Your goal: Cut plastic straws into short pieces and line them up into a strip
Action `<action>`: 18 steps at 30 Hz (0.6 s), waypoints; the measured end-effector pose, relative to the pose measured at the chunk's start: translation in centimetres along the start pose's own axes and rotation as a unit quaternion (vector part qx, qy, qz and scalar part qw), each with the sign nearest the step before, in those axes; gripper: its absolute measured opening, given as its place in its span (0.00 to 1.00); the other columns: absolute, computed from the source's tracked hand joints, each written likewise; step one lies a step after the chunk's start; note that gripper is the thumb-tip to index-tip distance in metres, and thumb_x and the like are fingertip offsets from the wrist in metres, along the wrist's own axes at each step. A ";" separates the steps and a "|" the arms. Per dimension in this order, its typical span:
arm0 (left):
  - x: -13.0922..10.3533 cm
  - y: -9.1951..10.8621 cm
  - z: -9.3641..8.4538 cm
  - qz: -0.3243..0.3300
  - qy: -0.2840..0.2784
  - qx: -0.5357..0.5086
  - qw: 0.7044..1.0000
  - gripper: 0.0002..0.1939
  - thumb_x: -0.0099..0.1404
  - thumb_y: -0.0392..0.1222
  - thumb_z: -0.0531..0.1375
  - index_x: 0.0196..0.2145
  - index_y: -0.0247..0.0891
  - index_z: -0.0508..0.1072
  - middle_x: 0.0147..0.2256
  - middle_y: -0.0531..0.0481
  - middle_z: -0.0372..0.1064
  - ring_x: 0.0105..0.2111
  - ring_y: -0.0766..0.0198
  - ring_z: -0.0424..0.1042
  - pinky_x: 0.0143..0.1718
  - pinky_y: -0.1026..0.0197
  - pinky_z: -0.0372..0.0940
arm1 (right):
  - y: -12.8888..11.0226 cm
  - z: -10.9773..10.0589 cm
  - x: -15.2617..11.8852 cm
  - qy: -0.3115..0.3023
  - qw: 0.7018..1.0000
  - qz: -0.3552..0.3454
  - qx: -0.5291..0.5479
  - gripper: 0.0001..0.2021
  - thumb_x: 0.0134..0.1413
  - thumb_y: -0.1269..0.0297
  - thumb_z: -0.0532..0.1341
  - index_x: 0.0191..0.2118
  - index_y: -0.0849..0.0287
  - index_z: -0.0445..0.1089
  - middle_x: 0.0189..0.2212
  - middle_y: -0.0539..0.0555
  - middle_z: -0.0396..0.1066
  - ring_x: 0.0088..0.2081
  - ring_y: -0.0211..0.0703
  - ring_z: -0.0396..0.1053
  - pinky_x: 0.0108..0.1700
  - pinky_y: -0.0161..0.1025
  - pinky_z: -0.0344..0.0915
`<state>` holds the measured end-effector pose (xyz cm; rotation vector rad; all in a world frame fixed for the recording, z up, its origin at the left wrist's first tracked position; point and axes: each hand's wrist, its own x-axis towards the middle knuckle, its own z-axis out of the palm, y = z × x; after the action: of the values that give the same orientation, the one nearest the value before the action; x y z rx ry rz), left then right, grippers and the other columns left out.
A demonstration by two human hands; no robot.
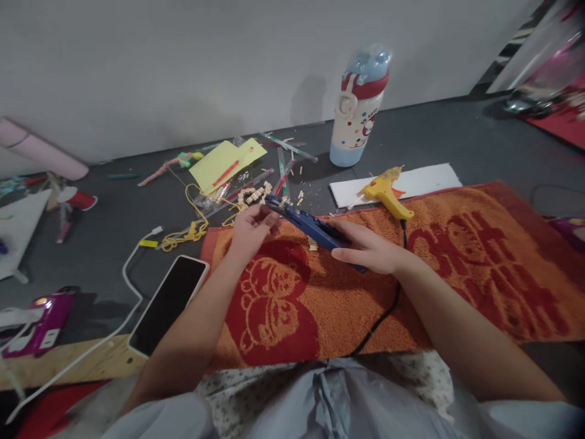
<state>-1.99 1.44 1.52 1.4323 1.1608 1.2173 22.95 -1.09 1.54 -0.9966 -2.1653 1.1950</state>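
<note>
A dark blue cutting tool (pixel 311 227) is held above the orange and red towel (pixel 356 305), its jaws pointing up and left. My right hand (pixel 365 244) is wrapped round its handles. At the jaws, my left hand (pixel 253 228) is closed, fingertips pinched together; what they hold is too small to make out. Under the tool, a few short pale wooden pieces (pixel 312 244) lie on the towel. More small wooden pieces (pixel 256 194) lie in a heap just beyond my left hand.
Behind the towel stand a bottle (pixel 359 116) and a yellow glue gun (pixel 388 192) on a white board (pixel 429 180). A phone (pixel 169 302), white cable (pixel 125 274), yellow cord (pixel 185 236) and yellow paper (pixel 223 164) lie to the left. The gun's black cord crosses the towel.
</note>
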 end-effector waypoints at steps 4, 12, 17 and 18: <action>-0.3 0.2 0.1 0.017 0.053 0.070 0.996 0.11 0.53 0.44 0.65 0.22 0.35 0.71 0.17 0.53 0.67 0.17 0.69 0.66 0.20 0.66 0.62 | 0.2 0.2 0.0 0.026 0.999 0.007 -0.042 0.31 0.55 0.49 0.57 0.60 0.60 0.57 0.54 0.63 0.66 0.54 0.60 0.65 0.54 0.55 0.63; -0.7 1.0 -0.3 0.031 -0.003 0.078 0.996 0.10 0.56 0.42 0.62 0.21 0.35 0.72 0.15 0.54 0.66 0.14 0.71 0.63 0.16 0.68 0.59 | -0.2 -0.1 -0.2 0.008 1.000 0.006 -0.028 0.32 0.54 0.47 0.57 0.60 0.60 0.57 0.56 0.62 0.64 0.56 0.60 0.63 0.55 0.54 0.62; -0.5 0.9 -0.6 0.008 -0.061 0.021 0.998 0.16 0.55 0.52 0.63 0.22 0.35 0.71 0.15 0.53 0.65 0.12 0.70 0.63 0.15 0.66 0.59 | -0.3 -0.4 -0.3 0.001 1.000 -0.009 -0.012 0.32 0.54 0.47 0.57 0.60 0.59 0.56 0.57 0.61 0.63 0.56 0.58 0.63 0.55 0.52 0.63; -0.4 0.8 -0.6 0.012 -0.057 0.021 0.998 0.17 0.55 0.53 0.63 0.22 0.35 0.70 0.15 0.53 0.65 0.13 0.70 0.63 0.15 0.66 0.59 | -0.3 -0.4 -0.3 -0.002 1.000 -0.009 -0.011 0.32 0.54 0.46 0.57 0.60 0.59 0.56 0.57 0.61 0.63 0.56 0.57 0.64 0.55 0.52 0.63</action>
<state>-2.50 0.92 2.33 1.5311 1.0981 1.1188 23.31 -1.21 2.05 -0.9836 -2.1896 1.1680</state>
